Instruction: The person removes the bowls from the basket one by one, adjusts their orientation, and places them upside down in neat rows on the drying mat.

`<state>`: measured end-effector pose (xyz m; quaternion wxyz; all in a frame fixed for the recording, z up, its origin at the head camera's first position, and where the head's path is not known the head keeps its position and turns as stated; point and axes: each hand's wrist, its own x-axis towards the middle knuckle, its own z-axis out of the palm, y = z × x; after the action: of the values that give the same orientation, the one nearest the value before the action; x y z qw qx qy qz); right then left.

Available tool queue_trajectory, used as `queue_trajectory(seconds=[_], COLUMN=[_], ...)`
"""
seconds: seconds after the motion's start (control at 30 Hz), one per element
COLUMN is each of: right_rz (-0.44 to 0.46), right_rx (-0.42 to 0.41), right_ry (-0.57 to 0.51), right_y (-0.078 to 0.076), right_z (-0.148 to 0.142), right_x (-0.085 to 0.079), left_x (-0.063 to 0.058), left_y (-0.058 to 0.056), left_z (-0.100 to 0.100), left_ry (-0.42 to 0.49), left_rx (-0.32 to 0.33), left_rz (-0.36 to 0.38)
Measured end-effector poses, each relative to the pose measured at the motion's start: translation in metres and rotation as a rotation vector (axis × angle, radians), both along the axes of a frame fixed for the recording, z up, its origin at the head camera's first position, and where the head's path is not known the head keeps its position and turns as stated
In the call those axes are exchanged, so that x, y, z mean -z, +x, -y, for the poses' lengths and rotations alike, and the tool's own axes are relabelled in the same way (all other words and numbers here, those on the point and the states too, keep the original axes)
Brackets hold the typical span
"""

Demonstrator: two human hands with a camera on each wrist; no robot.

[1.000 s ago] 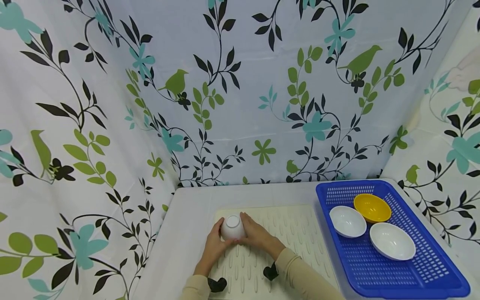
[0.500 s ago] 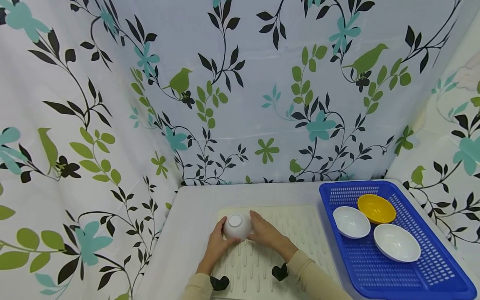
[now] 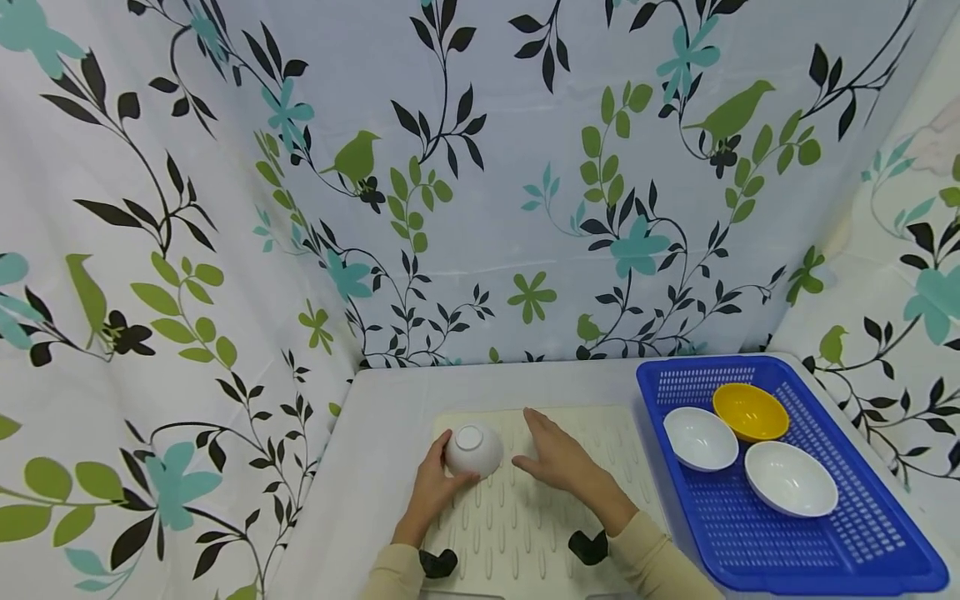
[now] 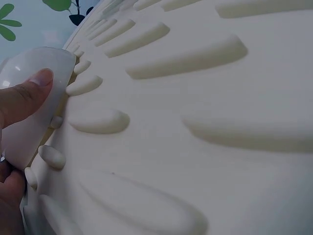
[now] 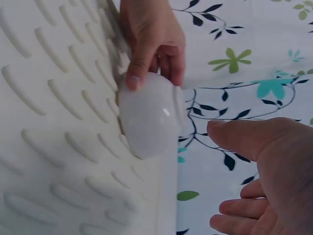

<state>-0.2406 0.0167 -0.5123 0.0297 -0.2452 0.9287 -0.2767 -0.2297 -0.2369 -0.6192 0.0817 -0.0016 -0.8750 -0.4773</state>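
Note:
A small white bowl [image 3: 477, 454] stands upside down at the far left part of a cream ridged mat [image 3: 525, 517], its foot ring facing up. My left hand [image 3: 437, 486] grips it from the left side, thumb [image 4: 42, 78] on the outer wall in the left wrist view. To the right of the bowl, my right hand [image 3: 558, 454] is held apart from it, fingers extended and thumb spread. In the right wrist view the bowl [image 5: 149, 115] is pinched by the left hand, while the right hand's palm and fingers show at the lower right with nothing in them.
A blue perforated basket [image 3: 795, 558] stands on the right of the white table [image 3: 375, 425]. Inside it are a yellow bowl [image 3: 750, 412] and two white bowls, the smaller bowl [image 3: 701, 439] and the larger bowl [image 3: 791, 479]. A patterned curtain [image 3: 480, 250] surrounds the table.
My right hand has let go of the white bowl and moved away to the right. My left hand still holds the bowl in nearly the same place; the bowl has turned slightly.

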Motion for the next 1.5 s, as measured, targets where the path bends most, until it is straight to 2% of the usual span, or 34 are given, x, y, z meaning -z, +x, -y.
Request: queue_trajectory(seconds=[0.37,0.67,0.9,1.1,1.33,1.5], right_rz=[-0.044,-0.041,0.041,0.077,0.086,0.140], right_rx=[0.016,0.115,0.210,0.257,0.286,0.330], right_ry=[0.049,0.099,0.120,0.133,0.219,0.259], right_y=[0.011,0.010,0.004,0.002,-0.002,-0.003], right_z=[-0.051,-0.116,-0.163,-0.203,-0.249,-0.275], right_x=[-0.042,-0.056,-0.056,-0.054,-0.039,-0.024], left_x=[-0.002,-0.001,0.003,0.004,0.001,0.001], left_y=[-0.001,-0.001,-0.003,-0.003,0.000,-0.001], left_z=[0.000,-0.001,0.002,0.000,0.000,0.002], left_ry=[-0.012,0.005,-0.017,-0.005,0.000,-0.010], left_rx=[-0.008,-0.005,-0.025,-0.002,-0.005,0.002], left_rz=[0.017,0.010,0.015,0.006,0.006,-0.001])
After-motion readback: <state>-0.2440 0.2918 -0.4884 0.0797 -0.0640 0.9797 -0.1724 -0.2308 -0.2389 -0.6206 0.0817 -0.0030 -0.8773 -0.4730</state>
